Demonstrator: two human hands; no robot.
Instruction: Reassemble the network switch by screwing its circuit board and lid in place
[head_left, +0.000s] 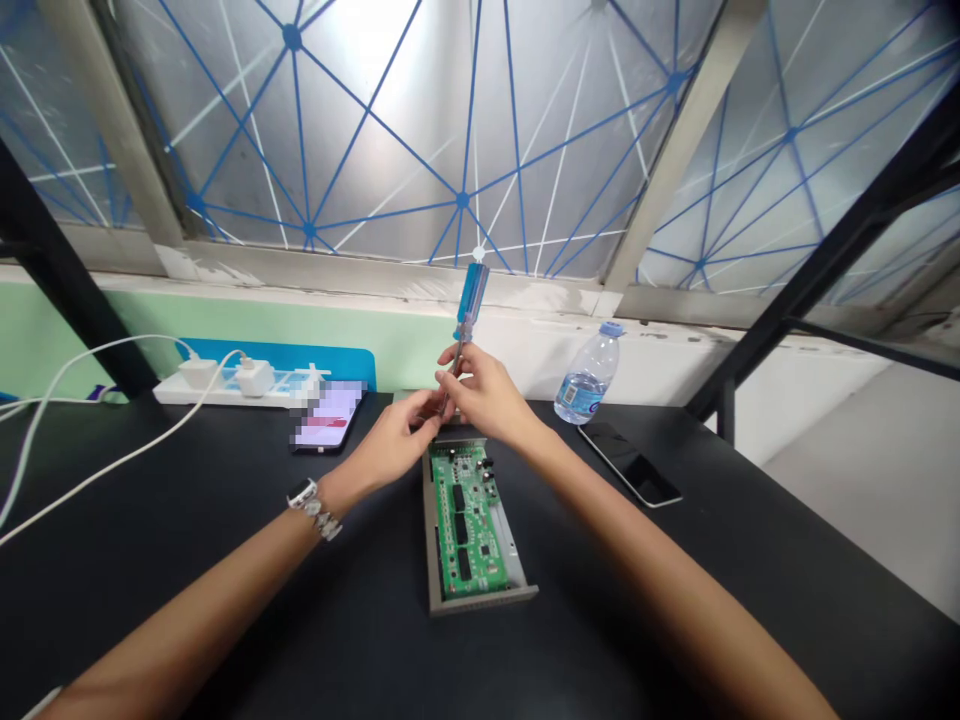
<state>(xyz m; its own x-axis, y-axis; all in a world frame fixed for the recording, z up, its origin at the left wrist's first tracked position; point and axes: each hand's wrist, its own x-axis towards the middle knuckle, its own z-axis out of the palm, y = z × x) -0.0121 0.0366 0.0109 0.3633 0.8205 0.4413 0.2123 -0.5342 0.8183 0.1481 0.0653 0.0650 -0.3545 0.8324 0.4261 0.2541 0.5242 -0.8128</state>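
A screwdriver (471, 300) with a translucent blue handle stands nearly upright, its shaft between the fingers of my right hand (484, 395). My left hand (401, 435) is closed near the lower end of the shaft, its fingertips meeting those of my right hand; whatever they pinch is too small to make out. Just below both hands lies a grey metal case (484, 603), open at the top, with a green circuit board (472, 520) inside. The screwdriver's tip and the case's far end are partly hidden by my fingers.
A lit phone (334, 415) lies at the left beside a white power strip (225, 385) with plugs and cables. On the right are a water bottle (589, 375) and a dark phone (630, 463). Black frame bars flank the black table (300, 620).
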